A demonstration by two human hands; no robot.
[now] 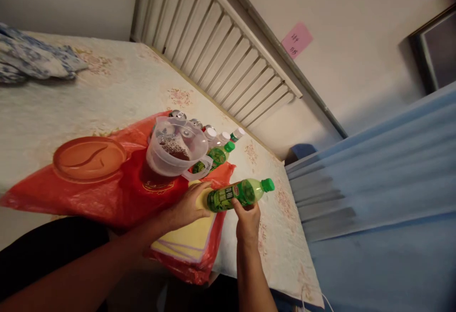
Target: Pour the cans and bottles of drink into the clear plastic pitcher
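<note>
My right hand [248, 222] grips a green-capped plastic drink bottle [233, 195], tilted on its side with the cap pointing right. At the bottle's base, my left hand [188, 206] curves its thumb and fingers around a piece of yellow cloth [203, 199]. Below it lies a folded yellow cloth [187, 240] with a purple edge. A clear plastic jug [171, 155] of dark, foamy drink stands left of the bottle. Behind the jug's handle is another green-capped bottle [218, 156].
A red plastic bag [124, 203] lies under the jug and an orange round lid [89, 159]. Several cans [195, 123] and white-capped bottles [224, 137] stand behind the jug. A radiator [213, 41] lines the wall; a blue curtain [356, 198] hangs right. Patterned fabric [35, 58] lies far left.
</note>
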